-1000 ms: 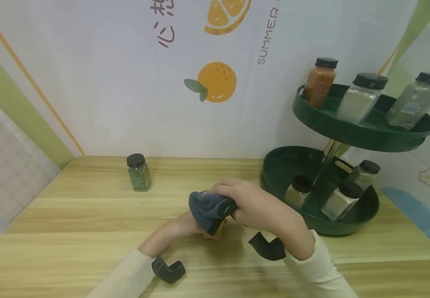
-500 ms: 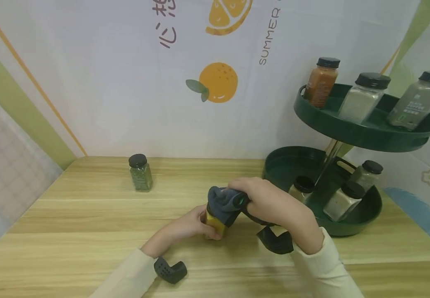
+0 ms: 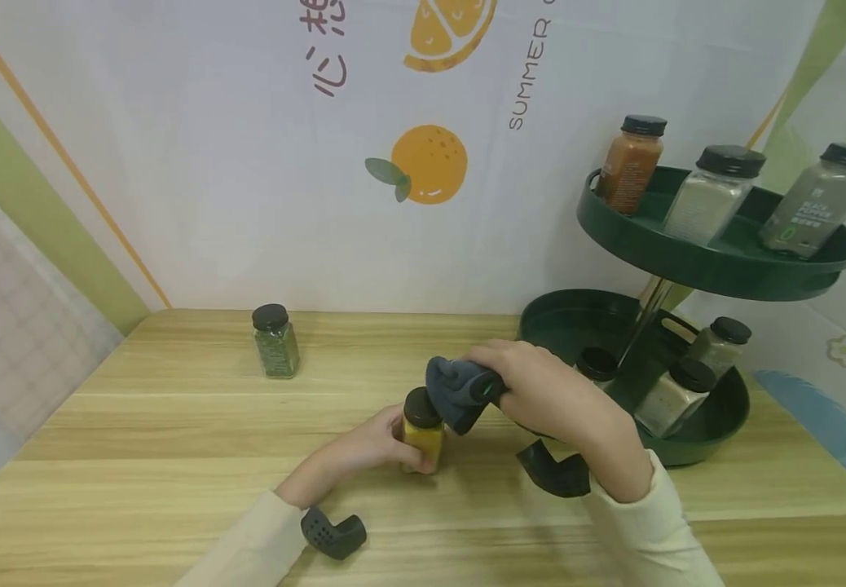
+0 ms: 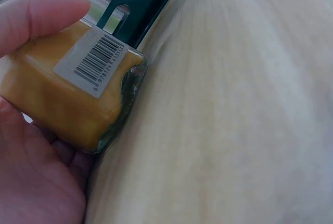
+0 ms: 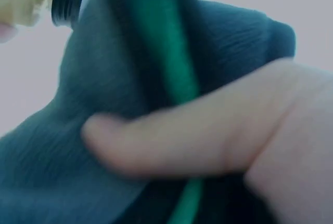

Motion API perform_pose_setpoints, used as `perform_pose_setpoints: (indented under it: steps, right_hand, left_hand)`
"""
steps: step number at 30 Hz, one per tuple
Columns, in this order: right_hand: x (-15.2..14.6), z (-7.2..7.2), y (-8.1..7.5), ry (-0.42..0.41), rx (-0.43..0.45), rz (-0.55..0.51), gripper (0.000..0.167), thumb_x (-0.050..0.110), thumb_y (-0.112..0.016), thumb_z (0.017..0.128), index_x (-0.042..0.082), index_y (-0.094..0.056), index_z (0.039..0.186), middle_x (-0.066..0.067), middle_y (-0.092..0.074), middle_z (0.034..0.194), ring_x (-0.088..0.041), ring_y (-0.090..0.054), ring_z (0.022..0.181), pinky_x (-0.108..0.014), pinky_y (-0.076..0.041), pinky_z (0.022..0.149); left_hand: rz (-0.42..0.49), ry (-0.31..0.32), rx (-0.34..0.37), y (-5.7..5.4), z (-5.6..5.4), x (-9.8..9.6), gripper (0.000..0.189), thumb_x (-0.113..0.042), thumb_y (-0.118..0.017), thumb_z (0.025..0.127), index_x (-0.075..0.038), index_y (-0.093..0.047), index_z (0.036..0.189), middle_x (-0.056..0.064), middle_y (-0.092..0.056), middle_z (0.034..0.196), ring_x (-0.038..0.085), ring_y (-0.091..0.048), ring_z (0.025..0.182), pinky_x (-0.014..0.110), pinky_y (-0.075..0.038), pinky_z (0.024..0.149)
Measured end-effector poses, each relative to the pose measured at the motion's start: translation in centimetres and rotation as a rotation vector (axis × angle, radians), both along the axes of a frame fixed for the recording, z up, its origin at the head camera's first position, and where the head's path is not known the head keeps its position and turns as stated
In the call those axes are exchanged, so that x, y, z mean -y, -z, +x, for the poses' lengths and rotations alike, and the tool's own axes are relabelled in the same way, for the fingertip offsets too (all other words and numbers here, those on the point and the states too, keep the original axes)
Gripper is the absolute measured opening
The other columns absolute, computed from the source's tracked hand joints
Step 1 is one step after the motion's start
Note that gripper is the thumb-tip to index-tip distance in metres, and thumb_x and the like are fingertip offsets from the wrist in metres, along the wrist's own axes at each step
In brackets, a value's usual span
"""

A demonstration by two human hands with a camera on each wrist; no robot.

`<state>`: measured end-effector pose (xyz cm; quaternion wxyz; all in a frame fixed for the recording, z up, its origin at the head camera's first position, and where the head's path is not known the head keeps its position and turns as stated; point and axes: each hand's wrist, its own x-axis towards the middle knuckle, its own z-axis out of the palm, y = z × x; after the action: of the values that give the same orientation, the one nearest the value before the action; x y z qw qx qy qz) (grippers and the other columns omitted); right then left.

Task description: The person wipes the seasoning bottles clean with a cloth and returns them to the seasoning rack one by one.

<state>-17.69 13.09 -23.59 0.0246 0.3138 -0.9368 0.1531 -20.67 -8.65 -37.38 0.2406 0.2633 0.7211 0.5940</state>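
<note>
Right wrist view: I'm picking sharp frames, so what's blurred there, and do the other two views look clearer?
Right wrist: right hand and green strip on the cloth blurred, background washed out; left wrist: barcode label readable, tabletop soft; head: yellow jar outlined clearly.

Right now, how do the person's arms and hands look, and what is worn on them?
The left sleeve and right sleeve are plain and cream. The left hand and right hand wear no gloves. A dark, bent piece sits at each wrist: the left piece bears small dots, the right piece shows none.
</note>
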Motion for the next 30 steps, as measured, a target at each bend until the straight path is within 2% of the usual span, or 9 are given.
perform_pose_setpoints:
  steps: [2, 5, 9, 12, 14, 20, 23, 25, 30]
  right_hand:
    - [0.2, 0.0, 0.1, -0.079, -0.013, -0.052, 0.049, -0.012, -0.059, 0.077, 0.018, -0.063, 0.115, 0.005, -0.064, 0.109, -0.014, -0.06, 0.1, -0.037, -0.048, 0.088]
    - [0.7, 0.0, 0.3, -0.196, 0.016, -0.097, 0.054, -0.015, -0.055, 0.076, 0.019, -0.062, 0.117, 0.007, -0.064, 0.112, -0.012, -0.059, 0.105, -0.036, -0.047, 0.091]
    - [1.3, 0.0, 0.7, -0.258, 0.026, -0.095, 0.053, -0.016, -0.052, 0.074, 0.019, -0.063, 0.112, 0.009, -0.063, 0.108, -0.009, -0.06, 0.1, -0.033, -0.048, 0.089]
    - [1.3, -0.1, 0.9, -0.24, 0.022, -0.086, 0.05, -0.016, -0.052, 0.074, 0.018, -0.064, 0.108, 0.009, -0.063, 0.105, -0.009, -0.06, 0.096, -0.032, -0.049, 0.086]
    - [1.2, -0.2, 0.9, -0.216, 0.027, -0.077, 0.048, -0.016, -0.054, 0.075, 0.017, -0.065, 0.107, 0.007, -0.064, 0.104, -0.01, -0.061, 0.095, -0.033, -0.049, 0.085]
    - [0.6, -0.5, 0.8, -0.107, 0.05, -0.03, 0.035, -0.013, -0.057, 0.077, 0.016, -0.065, 0.095, 0.006, -0.064, 0.092, -0.011, -0.057, 0.081, -0.031, -0.047, 0.076]
    - [0.3, -0.6, 0.6, -0.052, 0.07, 0.004, 0.035, -0.015, -0.055, 0.075, 0.016, -0.063, 0.089, 0.006, -0.061, 0.083, -0.013, -0.051, 0.074, -0.03, -0.043, 0.072]
    - [0.0, -0.6, 0.4, -0.015, 0.072, 0.04, 0.037, -0.015, -0.054, 0.073, 0.015, -0.064, 0.091, 0.005, -0.062, 0.084, -0.014, -0.051, 0.074, -0.03, -0.043, 0.072]
    - [-0.6, -0.3, 0.0, 0.073, 0.047, 0.108, 0.049, -0.015, -0.056, 0.073, 0.014, -0.064, 0.112, -0.002, -0.065, 0.108, -0.018, -0.059, 0.092, -0.037, -0.048, 0.081]
  left_hand:
    - [-0.012, -0.01, -0.003, 0.0, 0.0, 0.1, 0.052, -0.011, -0.07, 0.075, -0.011, -0.052, 0.124, 0.009, -0.059, 0.117, 0.02, -0.051, 0.106, 0.039, -0.035, 0.097]
    - [-0.017, -0.028, -0.029, -0.1, 0.0, 0.1, 0.058, -0.011, -0.073, 0.074, -0.012, -0.049, 0.127, 0.008, -0.053, 0.126, 0.025, -0.044, 0.116, 0.048, -0.029, 0.103]
    - [0.007, -0.019, -0.095, -0.2, -0.2, -0.1, 0.071, -0.008, -0.075, 0.07, -0.009, -0.041, 0.132, 0.01, -0.044, 0.134, 0.027, -0.035, 0.122, 0.054, -0.02, 0.107]
    - [0.005, -0.014, -0.08, -0.2, -0.2, -0.1, 0.069, -0.008, -0.074, 0.071, -0.011, -0.043, 0.132, 0.008, -0.042, 0.137, 0.027, -0.032, 0.127, 0.056, -0.017, 0.109]
    - [-0.015, -0.027, -0.039, -0.1, -0.1, 0.0, 0.063, -0.009, -0.073, 0.073, -0.014, -0.047, 0.13, 0.005, -0.046, 0.135, 0.027, -0.035, 0.127, 0.056, -0.018, 0.108]
    - [-0.021, -0.032, 0.008, -0.1, 0.0, -0.1, 0.053, -0.011, -0.071, 0.073, -0.013, -0.052, 0.123, 0.002, -0.059, 0.107, 0.02, -0.051, 0.099, 0.036, -0.038, 0.092]
    - [-0.01, -0.017, -0.009, 0.0, -0.1, -0.1, 0.053, -0.011, -0.07, 0.074, -0.011, -0.052, 0.123, 0.005, -0.059, 0.11, 0.017, -0.051, 0.1, 0.034, -0.037, 0.092]
    - [0.007, -0.003, -0.02, 0.0, -0.2, -0.2, 0.053, -0.009, -0.069, 0.074, -0.007, -0.051, 0.123, 0.011, -0.06, 0.114, 0.016, -0.053, 0.101, 0.033, -0.038, 0.093]
    - [0.065, 0.024, -0.024, 0.0, -0.1, -0.2, 0.058, -0.003, -0.069, 0.074, 0.001, -0.048, 0.128, 0.022, -0.057, 0.123, 0.012, -0.055, 0.104, 0.032, -0.038, 0.096]
